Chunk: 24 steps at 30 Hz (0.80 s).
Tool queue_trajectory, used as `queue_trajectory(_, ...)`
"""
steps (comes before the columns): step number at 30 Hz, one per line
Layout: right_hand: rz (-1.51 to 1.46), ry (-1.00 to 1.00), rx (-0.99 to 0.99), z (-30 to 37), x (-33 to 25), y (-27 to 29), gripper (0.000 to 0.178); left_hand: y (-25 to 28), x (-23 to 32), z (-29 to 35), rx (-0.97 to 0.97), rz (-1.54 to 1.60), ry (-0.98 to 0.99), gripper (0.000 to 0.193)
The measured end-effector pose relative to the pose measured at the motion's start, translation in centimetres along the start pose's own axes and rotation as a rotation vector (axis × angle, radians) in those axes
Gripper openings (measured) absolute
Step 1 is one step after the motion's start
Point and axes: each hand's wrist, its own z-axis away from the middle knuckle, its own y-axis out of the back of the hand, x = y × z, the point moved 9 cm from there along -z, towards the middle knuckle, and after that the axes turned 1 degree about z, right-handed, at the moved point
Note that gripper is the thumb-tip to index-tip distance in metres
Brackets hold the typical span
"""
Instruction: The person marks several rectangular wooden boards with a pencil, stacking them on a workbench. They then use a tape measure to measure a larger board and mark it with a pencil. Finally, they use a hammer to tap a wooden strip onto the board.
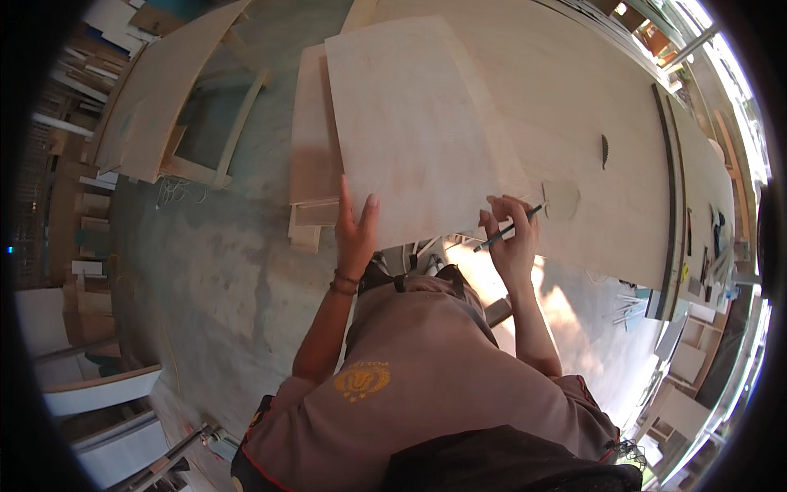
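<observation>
A pale plywood panel (410, 123) lies tilted in front of me, its near edge over my lap. My left hand (357, 238) grips its near left corner, thumb on top and index finger along the side edge; the other fingers are hidden. In my right hand (512, 242) a dark pencil (508, 227) is held slantwise between the fingers. Fingertips of that hand are close to the panel's near right corner; whether they touch it I cannot tell. More boards (314, 156) are beneath the panel and show along its left side.
A large plywood-topped table (566, 90) reaches away to the right. On it are a small dark curved piece (605, 152) and a thin scrap (561, 200). Dark strips (672, 197) and tools line its right side. A wooden frame (176, 98) stands at far left.
</observation>
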Motion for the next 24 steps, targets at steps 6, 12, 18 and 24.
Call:
queue_trajectory(6, 0.023, -0.076, 0.029, 2.0, -1.9, 0.9, 0.023, 0.9, -1.8, 0.8, -0.201, 0.235, 0.227, 0.046)
queue_trajectory(12, -0.159, -0.135, 0.114, 4.1, -3.1, -1.7, 0.018, 5.7, -2.2, -0.4, -0.201, 0.294, 0.289, 0.034)
queue_trajectory(18, -0.308, -0.179, 0.012, 4.7, -4.9, -5.0, 0.021, 9.0, -3.1, -1.7, -0.164, 0.305, 0.391, 0.041)
queue_trajectory(24, -0.076, -0.115, 0.115, 3.8, -4.8, -3.8, 0.023, 6.2, -2.1, -1.5, -0.279, 0.113, 0.218, 0.046)
